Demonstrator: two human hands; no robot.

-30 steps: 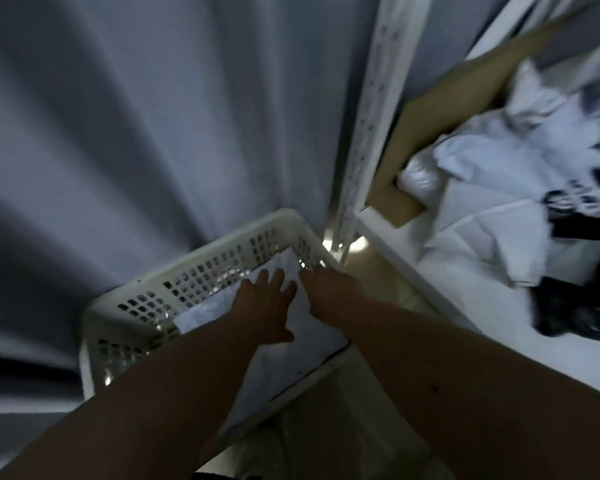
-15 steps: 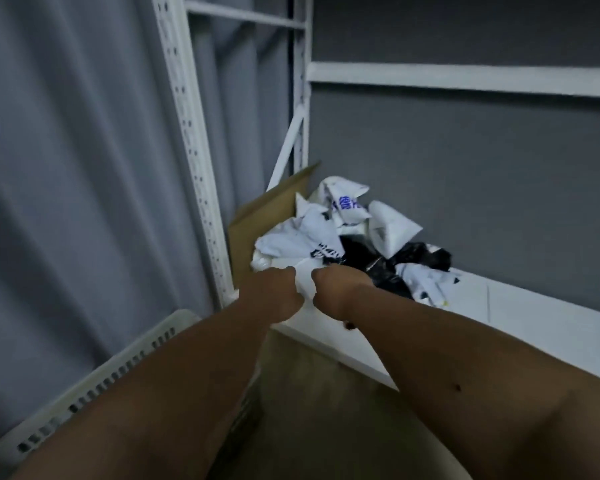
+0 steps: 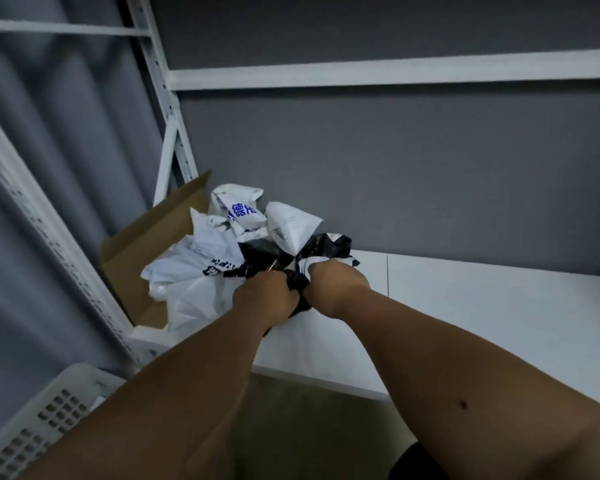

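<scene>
A heap of white and black plastic mailer bags (image 3: 250, 237) lies on the white shelf (image 3: 482, 306), against an open cardboard box (image 3: 142, 251). My left hand (image 3: 264, 299) and my right hand (image 3: 333, 289) are side by side at the front of the heap. Both grip a black mailer bag (image 3: 297, 284), which shows between and under them. My fingertips are hidden in the plastic.
A white perforated laundry basket (image 3: 39, 424) stands on the floor at the lower left. White metal shelving uprights (image 3: 174, 109) rise at the left, with a grey curtain beside them. A grey wall backs the shelf.
My hands left the white bag in the basket, rose to the shelf and took hold of the black bag. My view swung up and right from the basket to the heap.
</scene>
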